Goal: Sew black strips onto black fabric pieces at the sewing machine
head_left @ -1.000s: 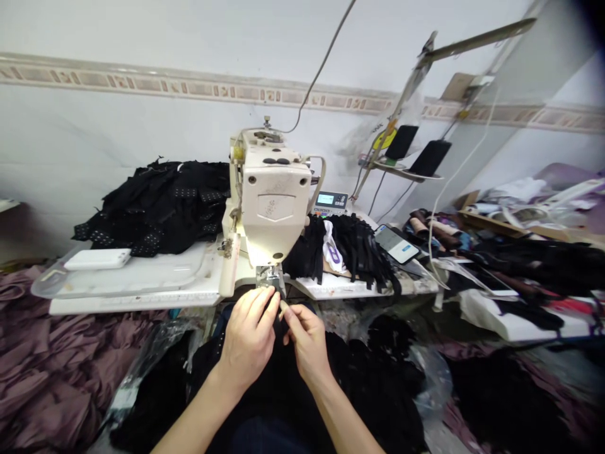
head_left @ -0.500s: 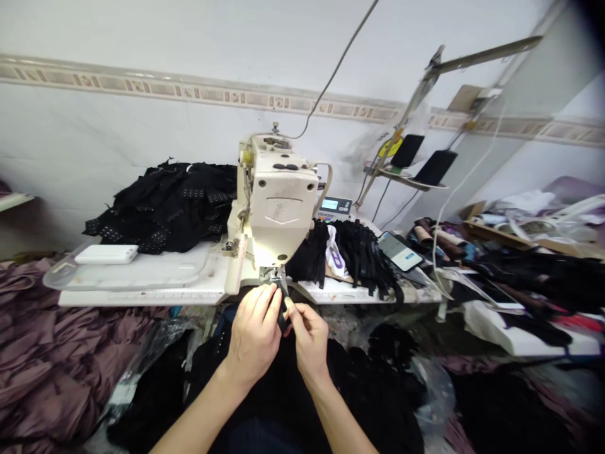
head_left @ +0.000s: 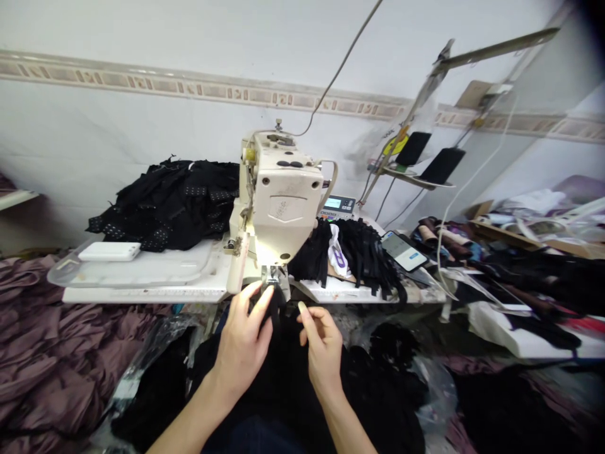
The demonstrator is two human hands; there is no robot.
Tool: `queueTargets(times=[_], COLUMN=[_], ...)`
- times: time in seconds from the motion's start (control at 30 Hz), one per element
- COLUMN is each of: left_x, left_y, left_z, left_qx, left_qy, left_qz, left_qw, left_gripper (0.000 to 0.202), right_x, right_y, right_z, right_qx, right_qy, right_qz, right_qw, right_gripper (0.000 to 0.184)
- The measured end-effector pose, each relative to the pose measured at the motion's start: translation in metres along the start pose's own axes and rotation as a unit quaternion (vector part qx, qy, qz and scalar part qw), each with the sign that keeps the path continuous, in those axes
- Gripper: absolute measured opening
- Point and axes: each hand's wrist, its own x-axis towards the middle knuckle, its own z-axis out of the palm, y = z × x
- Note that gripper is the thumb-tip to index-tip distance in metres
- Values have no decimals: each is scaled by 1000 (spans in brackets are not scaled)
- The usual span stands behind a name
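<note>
My left hand (head_left: 243,343) pinches a small piece of black fabric (head_left: 273,309) just below the presser foot (head_left: 271,275) of the cream sewing machine (head_left: 278,202). Its fingers reach up to the needle area. My right hand (head_left: 321,343) hovers a little to the right of the fabric, fingers loosely curled with the forefinger raised, holding nothing that I can see. More black fabric (head_left: 293,384) lies in my lap under both wrists.
A heap of black pieces (head_left: 165,202) and a white box (head_left: 109,251) sit on the machine table (head_left: 142,291) at left. Black straps (head_left: 363,252), a control panel (head_left: 336,205) and a phone (head_left: 403,250) lie at right. Purple cloth (head_left: 42,353) is piled at lower left.
My right hand has let go of the black piece and drawn back to the right. My left hand keeps the piece at the presser foot. The view shifted slightly.
</note>
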Motion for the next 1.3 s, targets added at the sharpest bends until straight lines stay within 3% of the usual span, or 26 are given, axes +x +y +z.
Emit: queueTargets(times=[0.1,0.2,0.3,0.4,0.53,0.7,0.73,0.8,0.9,1.0,1.1,1.17,1.3], left_x=[3,13,21,22,15,-2,-5,-11,-12,-3,9,14,11], left_y=[-9,-15,-15,-12,-9,-1,2,7,11,9,5,2,-2], left_z=[-11,-15,-13,-5,6,-1,-6,-15,-22,-20,-18,-17,-15], left_qx=[-91,-241,-350,-395,-389,-329,-317,-304,-324,-353,-326,-261,-81], left_qy=[-32,-101,-157,-158,-103,-79,-85,-125,-226,-252,-223,-184,-56], left_qz=[-138,-254,-317,-341,-319,-266,-256,-238,-220,-234,-224,-196,-49], left_qw=[986,931,868,839,858,903,909,914,892,870,891,927,994], left_gripper=[40,32,40,46,38,25,22,39,50,42,40,37,25], right_x=[-9,-10,-6,-3,-4,9,14,26,44,59,73,84,104], right_y=[-5,-6,-7,-13,-29,-54,-59,-65,-67,-58,-46,-39,-26], right_z=[6,14,16,12,4,-14,-18,-24,-24,-14,-2,4,13], right_qx=[10,61,94,119,141,23,-10,-49,-56,-64,-83,-89,-83], right_qy=[-86,-175,-175,-165,-180,-138,-139,-162,-209,-214,-184,-164,-149], right_qz=[37,89,116,124,121,-28,-56,-72,-30,-5,-20,-42,-72], right_qw=[996,979,973,971,966,990,989,983,976,975,979,982,983], right_gripper=[46,52,54,53,43,35,27,17,22,31,35,34,30])
